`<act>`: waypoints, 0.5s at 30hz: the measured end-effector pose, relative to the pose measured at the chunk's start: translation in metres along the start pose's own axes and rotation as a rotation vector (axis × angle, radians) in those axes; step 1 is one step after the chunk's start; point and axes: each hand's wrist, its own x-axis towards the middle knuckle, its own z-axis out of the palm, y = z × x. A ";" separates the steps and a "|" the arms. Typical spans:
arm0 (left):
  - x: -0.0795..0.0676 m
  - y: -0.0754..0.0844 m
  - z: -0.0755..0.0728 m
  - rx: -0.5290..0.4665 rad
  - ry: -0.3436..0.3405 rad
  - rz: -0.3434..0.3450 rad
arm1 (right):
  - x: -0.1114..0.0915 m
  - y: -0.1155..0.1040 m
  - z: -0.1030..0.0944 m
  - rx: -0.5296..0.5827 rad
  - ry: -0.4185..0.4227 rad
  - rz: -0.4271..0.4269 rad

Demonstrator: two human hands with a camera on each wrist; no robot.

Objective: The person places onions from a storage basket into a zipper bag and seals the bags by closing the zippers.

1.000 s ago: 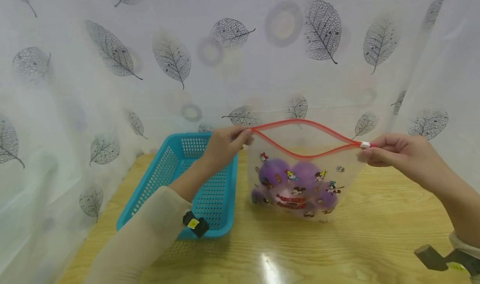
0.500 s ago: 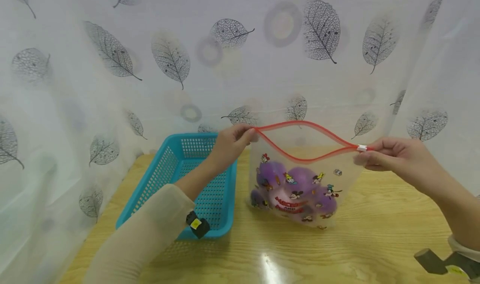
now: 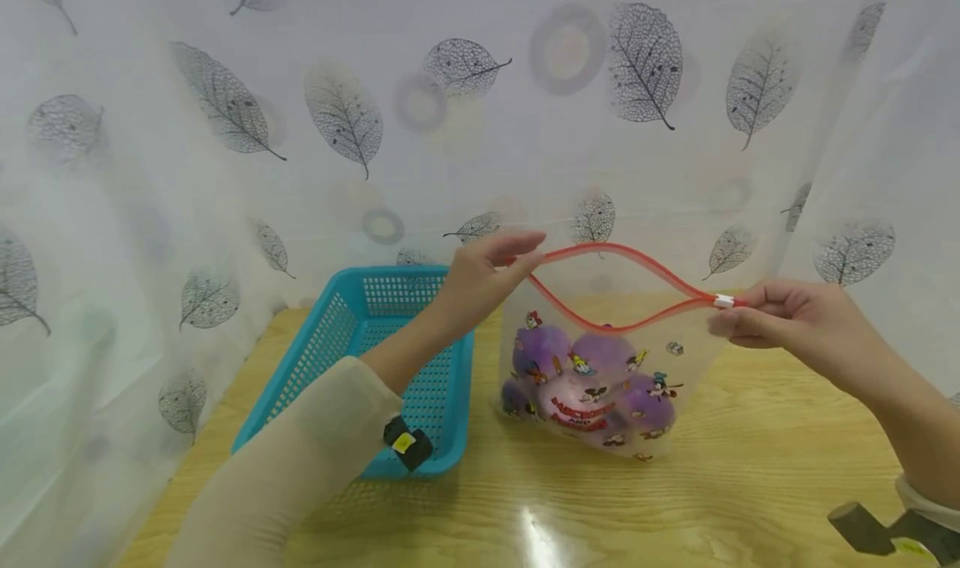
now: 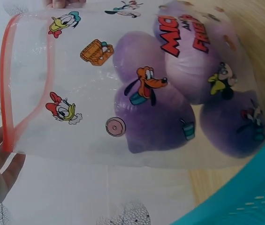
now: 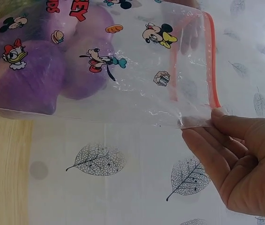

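Observation:
A clear slider zip bag [image 3: 600,376] with a red zip and cartoon prints stands upright on the table, its mouth gaping. Inside it are several rounded purple things [image 4: 153,115], one showing a pointed tip in the left wrist view. My right hand [image 3: 806,326] pinches the bag's right top corner, just beside the white slider [image 3: 723,300]; thumb and forefinger meet there in the right wrist view. My left hand [image 3: 487,280] is at the left top corner, its fingers [image 4: 14,171] loosely spread around the red zip end and touching the edge.
Left of the bag, a blue plastic basket [image 3: 459,434] with lattice walls stands on the wooden table [image 3: 600,510], partly under my left forearm. A pale curtain [image 3: 480,159] with leaf prints hangs behind the table.
My left hand has shifted right along the zip and its fingers have loosened from their pinch. The right hand has sunk slightly, still gripping its corner, and the bag has settled lower.

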 end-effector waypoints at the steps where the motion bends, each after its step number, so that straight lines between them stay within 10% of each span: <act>1: 0.001 0.002 0.001 0.010 -0.007 0.010 | 0.000 0.000 0.000 -0.001 0.001 0.005; 15: 0.018 0.026 0.014 0.004 -0.060 0.039 | 0.000 -0.002 0.001 0.002 -0.001 -0.004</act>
